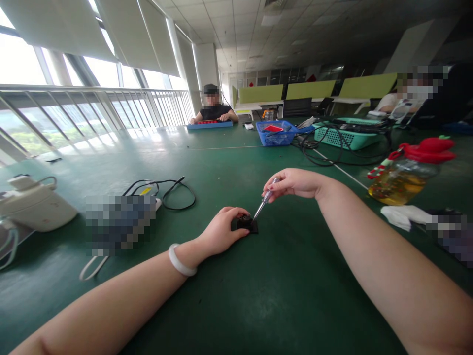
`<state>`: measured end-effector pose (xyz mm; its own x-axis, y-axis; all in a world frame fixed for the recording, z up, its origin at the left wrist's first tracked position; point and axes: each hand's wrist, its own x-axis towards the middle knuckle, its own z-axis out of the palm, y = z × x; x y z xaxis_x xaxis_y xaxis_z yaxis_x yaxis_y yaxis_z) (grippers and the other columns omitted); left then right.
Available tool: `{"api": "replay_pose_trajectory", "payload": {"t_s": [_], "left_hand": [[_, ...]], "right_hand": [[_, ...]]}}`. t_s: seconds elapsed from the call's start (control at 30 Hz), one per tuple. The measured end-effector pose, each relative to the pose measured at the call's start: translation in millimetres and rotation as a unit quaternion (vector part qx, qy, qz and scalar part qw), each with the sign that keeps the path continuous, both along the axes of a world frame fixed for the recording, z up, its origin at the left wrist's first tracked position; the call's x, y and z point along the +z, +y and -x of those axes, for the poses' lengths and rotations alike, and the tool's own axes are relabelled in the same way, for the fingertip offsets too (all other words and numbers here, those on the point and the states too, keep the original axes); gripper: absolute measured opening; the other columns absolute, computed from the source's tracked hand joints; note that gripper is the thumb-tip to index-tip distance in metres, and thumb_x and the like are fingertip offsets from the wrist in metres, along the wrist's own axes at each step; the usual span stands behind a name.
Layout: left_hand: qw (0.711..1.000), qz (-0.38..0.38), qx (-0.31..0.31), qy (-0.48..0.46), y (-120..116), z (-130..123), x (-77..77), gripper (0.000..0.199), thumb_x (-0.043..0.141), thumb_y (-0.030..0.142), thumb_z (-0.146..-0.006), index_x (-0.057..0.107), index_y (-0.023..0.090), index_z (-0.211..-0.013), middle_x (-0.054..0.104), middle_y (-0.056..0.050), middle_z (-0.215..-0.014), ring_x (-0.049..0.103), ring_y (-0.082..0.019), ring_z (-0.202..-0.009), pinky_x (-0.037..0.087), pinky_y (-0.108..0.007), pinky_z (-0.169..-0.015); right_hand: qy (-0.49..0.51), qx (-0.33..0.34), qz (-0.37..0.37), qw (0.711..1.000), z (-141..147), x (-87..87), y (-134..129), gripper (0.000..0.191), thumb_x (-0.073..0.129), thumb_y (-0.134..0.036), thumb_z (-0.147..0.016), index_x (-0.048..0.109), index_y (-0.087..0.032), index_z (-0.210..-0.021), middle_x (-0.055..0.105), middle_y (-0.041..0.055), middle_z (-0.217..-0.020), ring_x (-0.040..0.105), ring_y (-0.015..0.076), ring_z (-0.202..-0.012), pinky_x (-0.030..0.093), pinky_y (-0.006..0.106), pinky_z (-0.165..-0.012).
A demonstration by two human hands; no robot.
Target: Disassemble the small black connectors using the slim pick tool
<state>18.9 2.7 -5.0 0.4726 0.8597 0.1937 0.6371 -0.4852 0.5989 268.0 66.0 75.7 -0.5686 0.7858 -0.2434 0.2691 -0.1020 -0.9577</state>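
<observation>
On the green table (pixel 281 296) lies a small black part (pixel 253 227) with a flat base; its exact kind is too small to make out. My left hand (pixel 224 228) grips it between thumb and fingers, which hide much of its left side. A screwdriver (pixel 264 198) with a clear handle is pinched in my right hand (pixel 290 186). Its shaft slants down to the left, and the tip meets or nearly meets the black part; I cannot tell if they touch.
Left stand a pixelated object (pixel 121 222), a black cable (pixel 181 195) and a white container (pixel 37 204). Right are a red-lidded bottle (pixel 402 177) and white tissue (pixel 402 215). Farther back are a blue basket (pixel 277 135), a green basket (pixel 354 140) and a person (pixel 214 111) at a blue tray (pixel 209 125).
</observation>
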Motion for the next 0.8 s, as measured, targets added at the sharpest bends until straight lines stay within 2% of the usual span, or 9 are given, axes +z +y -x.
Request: {"api": "replay_pose_trajectory", "payload": {"t_s": [0.17, 0.53, 0.7, 0.8], "left_hand": [[1.0, 0.0, 0.0, 0.0, -1, 0, 1.5, 0.035, 0.07, 0.027, -0.074, 0.062, 0.027, -0.108, 0.063, -0.002, -0.11, 0.056, -0.023, -0.105, 0.044, -0.036, -0.095], [1.0, 0.007, 0.002, 0.001, -3, -1, 3.2, 0.036, 0.069, 0.026, -0.075, 0.062, 0.027, -0.109, 0.062, -0.003, -0.111, 0.055, -0.023, -0.106, 0.044, -0.037, -0.097], [1.0, 0.005, -0.001, 0.0, -2, 0, 2.9, 0.037, 0.069, 0.025, -0.074, 0.062, 0.027, -0.111, 0.062, -0.002, -0.11, 0.055, -0.023, -0.106, 0.044, -0.036, -0.097], [1.0, 0.006, -0.004, -0.001, -2, 0, 3.0, 0.038, 0.069, 0.025, -0.075, 0.062, 0.028, -0.112, 0.062, -0.002, -0.111, 0.055, -0.022, -0.106, 0.043, -0.036, -0.097]], "right_hand": [[0.013, -0.032, 0.006, 0.999, 0, -2.8, 2, 0.016, 0.071, -0.014, -0.076, 0.067, -0.006, -0.09, 0.072, 0.0156, -0.096, 0.071, 0.0196, -0.082, 0.058, 0.029, -0.079], [0.063, -0.017, 0.003, 0.998, 1, -18.1, 9, 0.016, 0.068, -0.015, -0.079, 0.062, -0.01, -0.092, 0.071, 0.0141, -0.096, 0.07, 0.0186, -0.08, 0.058, 0.032, -0.076], [0.126, -0.02, -0.004, 0.992, 12, -34.0, 11, 0.017, 0.07, -0.022, -0.078, 0.06, -0.012, -0.088, 0.071, 0.0108, -0.088, 0.068, 0.0171, -0.078, 0.056, 0.029, -0.07], [0.181, -0.043, 0.001, 0.982, 22, -49.4, 14, 0.024, 0.074, -0.029, -0.073, 0.058, -0.014, -0.083, 0.069, 0.007, -0.078, 0.065, 0.0143, -0.067, 0.053, 0.026, -0.061]]}}
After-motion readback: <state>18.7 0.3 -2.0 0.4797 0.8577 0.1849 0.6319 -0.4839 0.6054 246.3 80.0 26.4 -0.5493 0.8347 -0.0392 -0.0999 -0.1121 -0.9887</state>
